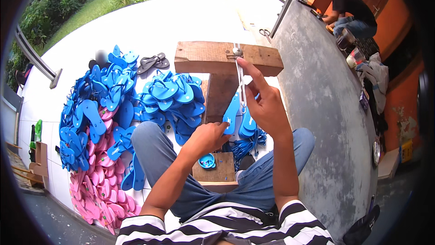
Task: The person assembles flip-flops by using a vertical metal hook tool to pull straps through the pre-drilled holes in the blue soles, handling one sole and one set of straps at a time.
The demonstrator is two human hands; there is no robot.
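One blue sole [233,111] pinched by your left fingers [222,128], right fingers [253,74] touching metal rod [240,79], grip unclear, beam edge [265,70] beyond

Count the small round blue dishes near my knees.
1: the blue dish sits toward the left of the wooden board, below your left hand in the picture. Others may be hidden from this view.
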